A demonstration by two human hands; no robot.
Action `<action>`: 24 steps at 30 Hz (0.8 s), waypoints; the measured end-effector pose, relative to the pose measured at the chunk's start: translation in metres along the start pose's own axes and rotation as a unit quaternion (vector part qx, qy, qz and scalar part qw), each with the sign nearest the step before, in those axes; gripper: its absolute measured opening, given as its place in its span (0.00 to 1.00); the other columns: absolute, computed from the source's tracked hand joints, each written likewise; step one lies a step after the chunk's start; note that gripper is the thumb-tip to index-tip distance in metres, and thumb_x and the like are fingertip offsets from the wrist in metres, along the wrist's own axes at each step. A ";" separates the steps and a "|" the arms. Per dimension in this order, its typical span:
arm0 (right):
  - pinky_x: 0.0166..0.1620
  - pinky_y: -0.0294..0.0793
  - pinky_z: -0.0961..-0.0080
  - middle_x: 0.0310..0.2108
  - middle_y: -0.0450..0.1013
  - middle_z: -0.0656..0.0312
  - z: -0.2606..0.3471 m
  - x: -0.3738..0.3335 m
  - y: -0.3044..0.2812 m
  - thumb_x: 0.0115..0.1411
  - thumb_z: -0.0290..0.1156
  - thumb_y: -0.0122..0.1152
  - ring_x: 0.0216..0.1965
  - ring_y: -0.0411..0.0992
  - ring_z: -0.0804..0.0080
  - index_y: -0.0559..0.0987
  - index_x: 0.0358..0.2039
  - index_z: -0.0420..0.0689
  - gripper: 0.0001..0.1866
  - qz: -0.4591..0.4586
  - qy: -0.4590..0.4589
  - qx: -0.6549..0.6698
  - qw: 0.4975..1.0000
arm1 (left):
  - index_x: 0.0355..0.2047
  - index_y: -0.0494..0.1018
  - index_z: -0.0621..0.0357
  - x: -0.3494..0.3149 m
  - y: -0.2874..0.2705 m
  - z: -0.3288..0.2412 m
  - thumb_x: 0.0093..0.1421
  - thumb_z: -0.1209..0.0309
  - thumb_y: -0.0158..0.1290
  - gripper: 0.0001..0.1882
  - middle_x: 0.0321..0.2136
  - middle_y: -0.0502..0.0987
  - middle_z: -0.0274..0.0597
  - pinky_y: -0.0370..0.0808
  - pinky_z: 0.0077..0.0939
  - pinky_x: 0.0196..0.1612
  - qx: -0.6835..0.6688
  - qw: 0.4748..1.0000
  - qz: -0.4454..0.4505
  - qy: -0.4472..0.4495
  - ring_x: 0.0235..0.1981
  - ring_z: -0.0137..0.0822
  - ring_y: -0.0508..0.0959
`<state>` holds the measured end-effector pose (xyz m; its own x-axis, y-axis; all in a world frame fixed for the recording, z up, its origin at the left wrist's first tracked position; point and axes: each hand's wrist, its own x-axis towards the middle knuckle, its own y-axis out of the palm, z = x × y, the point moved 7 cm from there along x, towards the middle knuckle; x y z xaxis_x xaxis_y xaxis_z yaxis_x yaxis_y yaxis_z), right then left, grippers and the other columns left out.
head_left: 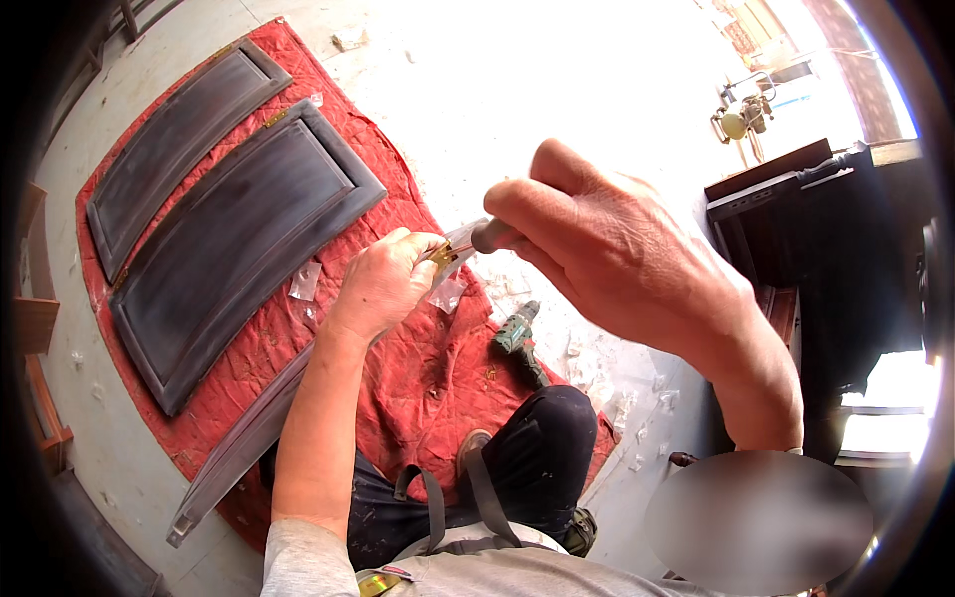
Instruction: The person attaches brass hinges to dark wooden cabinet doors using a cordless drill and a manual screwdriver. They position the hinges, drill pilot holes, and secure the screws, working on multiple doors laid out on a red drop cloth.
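My left hand (383, 284) pinches a brass hinge (444, 257) at the upper end of a grey wooden door panel (244, 438), which stands on its narrow edge beside my left leg. In my closed right hand (627, 249) is a screwdriver (489, 237), gripped by its handle. Its thin shaft points left to the hinge; the tip and any screw are too small to make out. Two more dark door panels, a larger one (234, 244) and a smaller one (179, 139), lie flat to the left, with brass hinges on their edges.
A crumpled red cloth (413, 373) lies under the panels. A green cordless drill (517, 343) rests at its right edge, near my knee. Small clear plastic bags (305, 281) and scraps are scattered about. Dark furniture (766, 229) stands at the right.
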<state>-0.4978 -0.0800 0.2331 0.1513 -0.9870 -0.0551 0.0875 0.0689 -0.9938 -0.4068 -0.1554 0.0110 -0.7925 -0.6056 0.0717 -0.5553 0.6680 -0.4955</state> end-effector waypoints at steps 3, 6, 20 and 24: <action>0.38 0.77 0.57 0.37 0.73 0.56 -0.005 0.002 0.002 0.65 0.32 0.69 0.36 0.79 0.50 0.76 0.47 0.47 0.14 0.050 0.046 -0.034 0.997 | 0.49 0.82 0.55 0.001 0.000 -0.001 0.63 0.72 0.57 0.14 0.37 0.80 0.51 0.79 0.45 0.46 -0.002 1.000 0.002 -0.002 0.39 0.52 0.82; 0.37 0.77 0.57 0.36 0.74 0.57 -0.005 -0.002 -0.002 0.64 0.32 0.71 0.35 0.79 0.50 0.76 0.47 0.47 0.15 0.004 0.021 0.000 1.000 | 0.49 0.82 0.55 0.000 0.000 -0.001 0.63 0.72 0.56 0.14 0.37 0.80 0.51 0.79 0.45 0.46 -0.002 1.000 0.004 -0.006 0.40 0.52 0.82; 0.35 0.75 0.56 0.42 0.72 0.56 0.001 -0.008 0.000 0.63 0.33 0.71 0.35 0.77 0.52 0.77 0.47 0.50 0.15 0.066 0.039 -0.075 0.994 | 0.49 0.83 0.54 0.000 0.000 0.001 0.64 0.73 0.56 0.14 0.37 0.80 0.50 0.79 0.44 0.46 -0.010 1.000 0.004 -0.013 0.39 0.50 0.82; 0.37 0.75 0.56 0.43 0.73 0.55 -0.002 -0.009 -0.003 0.63 0.33 0.71 0.37 0.78 0.51 0.77 0.47 0.49 0.14 0.023 0.055 -0.040 0.997 | 0.49 0.83 0.55 0.000 0.002 0.001 0.63 0.74 0.56 0.14 0.36 0.80 0.50 0.79 0.44 0.46 -0.016 1.000 0.000 -0.009 0.39 0.49 0.82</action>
<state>-0.5018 -0.0716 0.2366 0.0436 -0.9934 -0.1060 0.0034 0.1063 -0.9943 -0.4078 -0.1545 0.0087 -0.7880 -0.6130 0.0563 -0.5634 0.6814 -0.4672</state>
